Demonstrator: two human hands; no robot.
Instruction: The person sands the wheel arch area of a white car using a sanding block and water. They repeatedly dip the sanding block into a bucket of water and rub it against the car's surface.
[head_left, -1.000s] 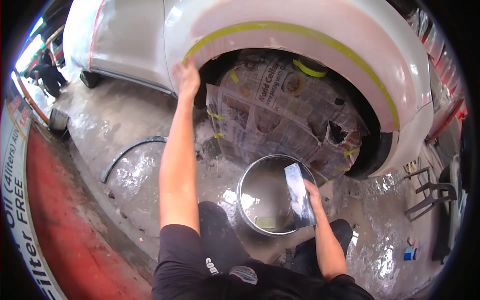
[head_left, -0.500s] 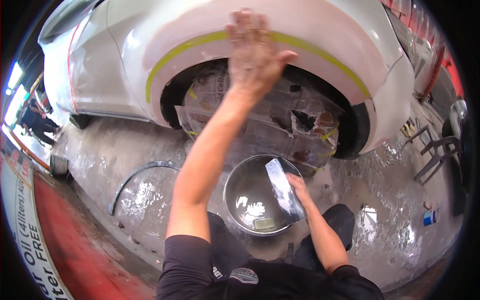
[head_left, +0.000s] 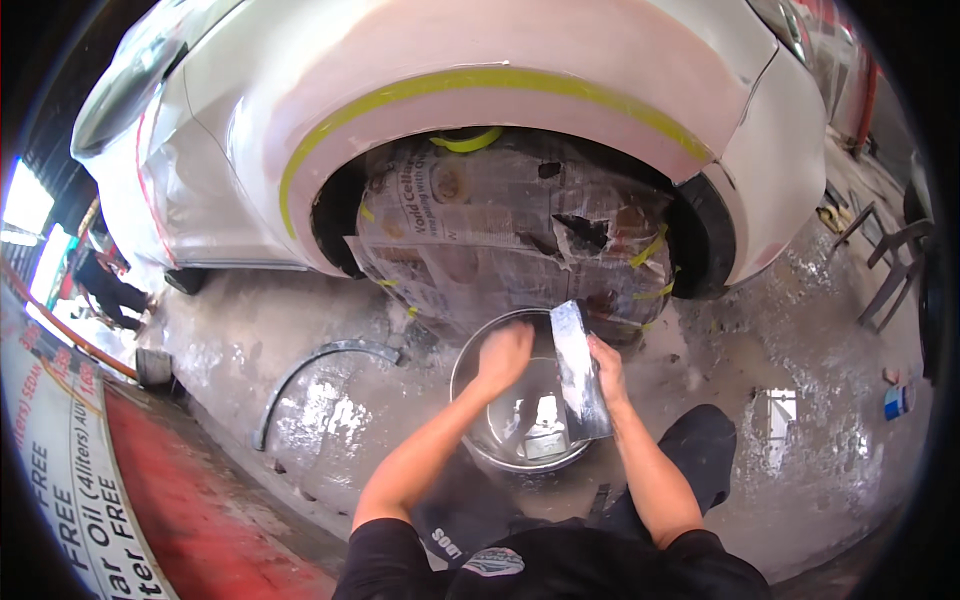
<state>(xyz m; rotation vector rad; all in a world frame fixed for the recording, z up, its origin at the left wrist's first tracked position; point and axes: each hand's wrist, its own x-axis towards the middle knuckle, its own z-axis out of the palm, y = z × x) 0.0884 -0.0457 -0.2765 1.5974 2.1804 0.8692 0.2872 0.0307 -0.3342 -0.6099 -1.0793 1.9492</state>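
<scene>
My right hand (head_left: 608, 372) grips a long, flat sanding block (head_left: 578, 375) by its right side, with the wet, shiny face showing. It is tilted over the right part of a round metal basin (head_left: 455, 385) of water. My left hand (head_left: 506, 357), slightly blurred, hangs over the basin's left part with its fingers curled in and nothing visible in them. A pale rectangular pad (head_left: 546, 444) lies in the basin near the close rim. Beyond stands a car fender (head_left: 600, 50) with pinkish patches and yellow-green tape (head_left: 400, 92) along the wheel arch.
Newspaper (head_left: 470, 250), torn in places, covers the wheel. A yellow-green tape ring (head_left: 468, 140) rests atop it. On the wet floor are a curved dark strip (head_left: 300, 375), a blue-and-white can (head_left: 898, 402) and a dark plastic chair (head_left: 890, 260). Another person (head_left: 108, 285) is at far left.
My left hand has dropped from the fender to above the basin, its spread fingers now curled. My right hand and the sanding block have shifted slightly. The view has moved a little.
</scene>
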